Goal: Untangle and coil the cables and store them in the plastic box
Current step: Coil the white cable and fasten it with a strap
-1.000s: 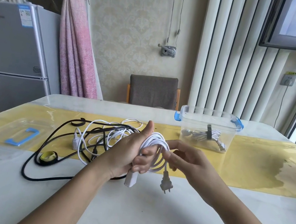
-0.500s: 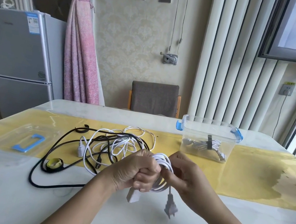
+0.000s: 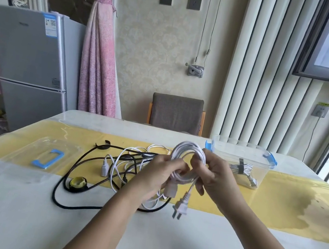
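Left hand point(image 3: 158, 174) and right hand point(image 3: 217, 175), the hands of a person seated at the desk point(image 3: 16, 208), grip a coiled white cable point(image 3: 188, 149) raised above its surface. The left hand's fingers curl round the lower part of the loops and the right hand's fingers close on the right side. The cable's two-pin plug point(image 3: 180, 208) hangs free below the hands, with a white connector block point(image 3: 170, 190) beside it. Just behind the right hand stands the clear plastic box point(image 3: 242, 145), uncovered, with blue latches at both ends. Inside it lies one bundled pale cable point(image 3: 248, 176) bound with a black strap point(image 3: 240, 168). The box's clear lid point(image 3: 25, 152), fitted with a blue handle point(image 3: 47, 158), lies flat on the desk well to the left, apart from the box. Between the lid and the hands, a tangle of loose cables point(image 3: 128, 159), black and white, spreads over a yellow runner point(image 3: 287, 197). One black cable point(image 3: 54, 192) loops out onto the white desk top past a round yellow-and-black part point(image 3: 78, 182). A grey chair point(image 3: 176, 113) stands at the desk's far edge
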